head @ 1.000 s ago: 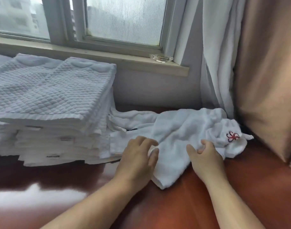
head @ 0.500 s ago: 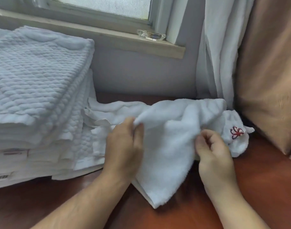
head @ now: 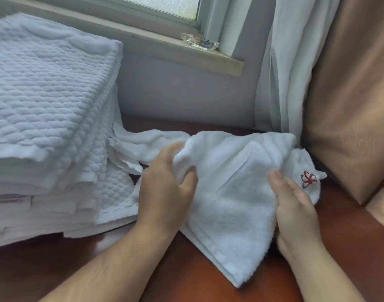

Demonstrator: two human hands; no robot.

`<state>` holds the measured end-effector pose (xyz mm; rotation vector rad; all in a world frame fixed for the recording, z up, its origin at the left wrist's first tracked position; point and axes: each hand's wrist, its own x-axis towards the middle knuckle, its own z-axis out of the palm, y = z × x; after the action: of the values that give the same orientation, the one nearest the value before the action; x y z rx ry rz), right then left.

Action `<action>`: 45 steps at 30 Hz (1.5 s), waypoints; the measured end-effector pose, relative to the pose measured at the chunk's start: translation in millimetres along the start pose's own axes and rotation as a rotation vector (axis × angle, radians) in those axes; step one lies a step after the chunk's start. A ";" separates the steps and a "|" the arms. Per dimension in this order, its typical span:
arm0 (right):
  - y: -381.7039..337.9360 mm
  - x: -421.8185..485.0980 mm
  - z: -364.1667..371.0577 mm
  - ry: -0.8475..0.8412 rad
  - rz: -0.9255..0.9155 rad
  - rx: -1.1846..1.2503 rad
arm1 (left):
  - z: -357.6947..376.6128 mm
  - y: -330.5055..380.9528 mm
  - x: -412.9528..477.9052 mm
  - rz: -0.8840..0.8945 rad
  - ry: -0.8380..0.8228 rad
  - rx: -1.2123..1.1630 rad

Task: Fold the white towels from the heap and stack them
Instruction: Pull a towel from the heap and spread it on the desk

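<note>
At the far left a tall stack of folded white quilted towels [head: 45, 105] rests on the glossy reddish-brown wooden surface [head: 208, 280]. The picture's left edge cuts the stack off. Small tags [head: 10, 198] poke from its lower layers, but their print is too blurred to read. A thin crumpled white cloth [head: 147, 140] lies just beside the stack's right flank, and part of it is hidden behind the left hand [head: 165, 197].

That hand reaches in from the lower left with its back towards the camera. Its fingers [head: 191, 177] are curled round a bunched fold at the upper left of the loose white terry towel [head: 230, 203]. The towel hangs between both hands, and its lower corner trails down onto the surface.

The right hand [head: 295, 214] comes up from the lower right and grips the towel's right edge. One fingertip shows on the front of the cloth; the others are hidden behind it.

Just right of that hand a red embroidered emblem [head: 308, 178] marks a white corner of cloth. No lettering can be made out in it.

Above, a clear glass dish [head: 199, 42] sits on the grey windowsill [head: 165, 46]. To the right hang a pale pleated curtain [head: 284, 73] and a tan fabric cushion [head: 350, 105], the cushion cut off at the right edge.
</note>
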<state>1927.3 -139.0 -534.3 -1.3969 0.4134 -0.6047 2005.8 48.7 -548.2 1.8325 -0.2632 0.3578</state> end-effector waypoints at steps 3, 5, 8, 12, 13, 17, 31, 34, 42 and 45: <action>0.6 4.7 -7.4 -0.002 -0.013 0.171 | 0.0 3.4 -2.6 0.079 0.047 0.070; -2.0 7.3 -11.9 -0.140 -0.004 0.317 | 0.1 8.8 -6.1 0.222 0.085 0.129; -6.6 3.4 -16.2 -0.341 0.056 0.416 | 1.9 11.5 -10.7 0.337 0.003 0.173; -14.0 -4.2 -18.5 -0.473 0.020 0.325 | 4.7 4.3 -12.7 0.230 -0.320 0.295; -13.5 -2.1 -19.3 -0.332 -0.041 0.174 | 4.9 2.5 -11.7 0.214 -0.349 0.343; -13.3 13.3 -22.1 0.344 -0.170 -0.157 | 1.9 10.4 -11.0 0.282 -0.290 0.412; -4.0 22.1 -21.8 0.063 0.284 0.422 | 22.5 18.4 -40.0 0.370 -0.590 0.529; -13.3 21.2 -30.4 0.063 0.342 0.425 | 17.2 20.9 -39.8 0.381 -0.610 0.526; -79.4 37.7 0.1 0.137 0.107 0.216 | -42.0 43.4 -53.9 0.680 -0.777 0.549; -94.9 55.2 2.3 0.034 0.161 0.280 | -64.7 48.1 -48.0 0.709 -0.693 0.691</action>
<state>1957.7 -177.2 -435.8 -1.0769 0.4461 -0.5324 1937.0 96.9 -506.4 2.4567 -1.4353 0.2970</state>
